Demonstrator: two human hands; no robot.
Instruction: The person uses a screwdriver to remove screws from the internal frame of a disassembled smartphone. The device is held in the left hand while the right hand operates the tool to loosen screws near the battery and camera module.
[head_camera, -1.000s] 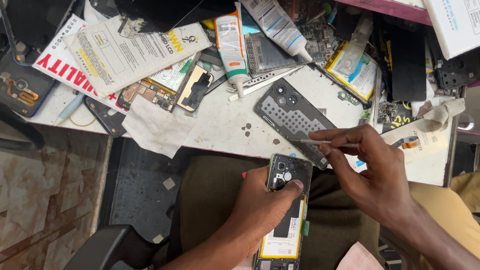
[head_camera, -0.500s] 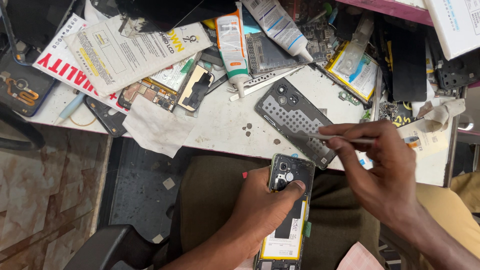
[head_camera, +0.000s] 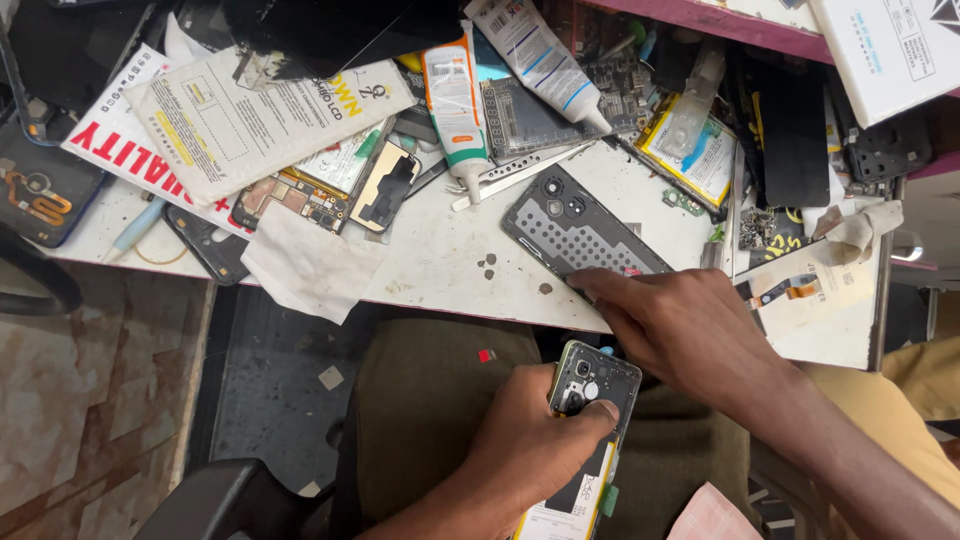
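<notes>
Two hands busy: left hand (head_camera: 530, 440) pinches the open phone (head_camera: 585, 430), thumb pressed by its camera. Right hand (head_camera: 690, 335), fingers together, touches the back cover (head_camera: 580, 235); it could slide off the table's edge.

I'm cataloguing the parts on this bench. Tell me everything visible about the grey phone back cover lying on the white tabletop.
The grey back cover lies flat and slanted on the white table, inner side up. It looks like plastic, with rows of small dots across the middle and round camera openings at its upper-left end. The right hand rests over its lower-right end, hiding that part. Dark spots mark the table beside it.
</notes>
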